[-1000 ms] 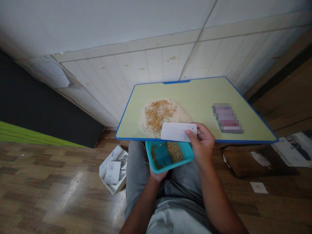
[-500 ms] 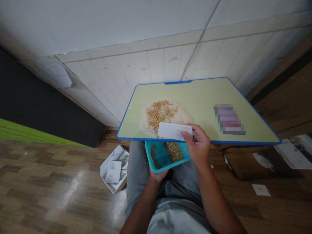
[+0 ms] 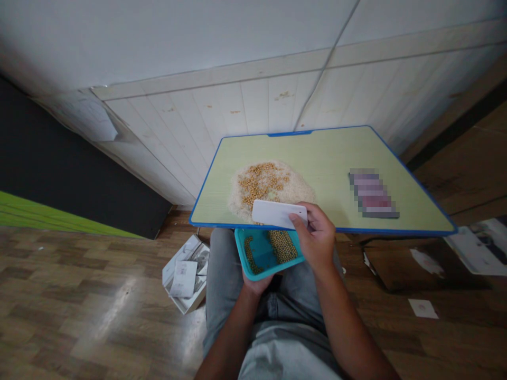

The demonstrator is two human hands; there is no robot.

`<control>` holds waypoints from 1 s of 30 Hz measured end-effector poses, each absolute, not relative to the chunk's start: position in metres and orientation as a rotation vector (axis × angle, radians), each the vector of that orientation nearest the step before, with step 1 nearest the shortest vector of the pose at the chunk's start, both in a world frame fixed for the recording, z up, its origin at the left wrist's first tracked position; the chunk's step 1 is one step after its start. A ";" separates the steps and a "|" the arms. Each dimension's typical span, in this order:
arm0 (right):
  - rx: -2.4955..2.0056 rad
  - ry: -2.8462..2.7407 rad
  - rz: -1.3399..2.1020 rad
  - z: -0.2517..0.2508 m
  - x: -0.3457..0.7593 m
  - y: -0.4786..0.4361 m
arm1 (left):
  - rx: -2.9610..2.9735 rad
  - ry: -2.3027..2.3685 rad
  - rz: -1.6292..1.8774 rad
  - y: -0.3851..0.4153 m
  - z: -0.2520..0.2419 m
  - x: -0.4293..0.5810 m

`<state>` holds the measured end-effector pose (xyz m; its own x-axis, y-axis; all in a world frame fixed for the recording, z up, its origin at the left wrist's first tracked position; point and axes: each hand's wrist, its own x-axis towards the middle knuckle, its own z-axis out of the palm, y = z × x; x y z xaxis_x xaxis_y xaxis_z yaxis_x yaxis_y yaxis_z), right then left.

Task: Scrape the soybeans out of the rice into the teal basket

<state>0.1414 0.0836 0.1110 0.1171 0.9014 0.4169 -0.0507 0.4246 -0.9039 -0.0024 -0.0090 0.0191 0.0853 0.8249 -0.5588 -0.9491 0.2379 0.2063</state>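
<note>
My right hand [image 3: 317, 235] is closed on the right end of a flat white rectangular card [image 3: 273, 214], held over the table's near edge. Just beyond the card, a spread of pale grains like rice [image 3: 295, 184] lies on the table, with round yellow-brown beans [image 3: 259, 182] on top of its left part. My left hand [image 3: 258, 284] grips a turquoise plastic tub [image 3: 242, 258] from below, its fingers mostly hidden. The tub sits over my lap, below the table edge, holding more beans [image 3: 283, 247]. The card and my right hand cover part of its far right side.
The pale green table [image 3: 328, 153] has a blue rim and stands against the wall. A pixelated flat object [image 3: 374, 194] lies on its right side. On the floor stand a white box with papers [image 3: 185, 279] at left and a brown cardboard box [image 3: 400, 266] at right.
My right hand and the white card have shifted slightly to the left along the table edge. My left hand and the tub have hardly moved.
</note>
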 end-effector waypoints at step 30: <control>-1.037 -1.224 0.756 0.111 0.155 0.082 | -0.190 0.613 1.300 -0.007 -0.011 -0.004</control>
